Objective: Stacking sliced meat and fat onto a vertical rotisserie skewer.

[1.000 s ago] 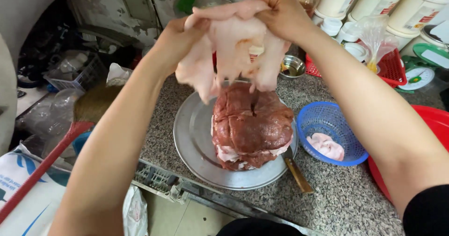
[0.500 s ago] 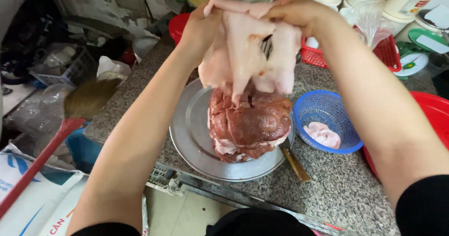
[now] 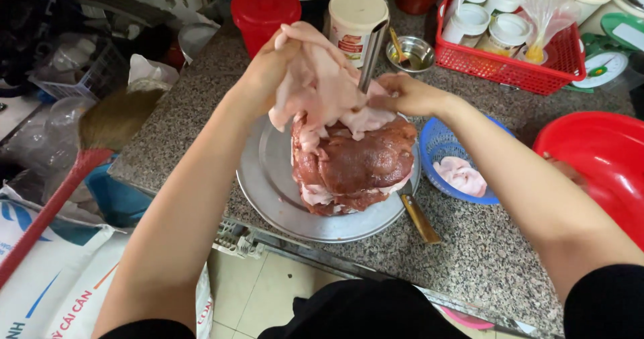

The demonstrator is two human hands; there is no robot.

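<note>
While the left hand (image 3: pixel 278 64) is pinching a pale, floppy slice of meat (image 3: pixel 320 87) between closed fingers, the right hand (image 3: pixel 409 96) is pressing its fingertips down on the far edge of the same slice, just beside an upright metal spike (image 3: pixel 371 57). Half a second ago both hands were holding the slice high above the stack; now it is coming down, with its lower edge draping onto the dark red stack of meat (image 3: pixel 355 164) threaded on that spike. That suggests the slice is being added as the next layer rather than being inspected in the air.

The stack is sitting on a round metal tray (image 3: pixel 268 184) near the front of a speckled stone counter (image 3: pixel 483 258). To the right, a blue basket (image 3: pixel 439 144) is holding more pale meat, and a red bowl (image 3: pixel 597 158) is sitting further right. A wooden-handled knife (image 3: pixel 419 217) is lying against the tray's near right rim. A red basket of jars (image 3: pixel 510 70) is standing at the far right.
</note>
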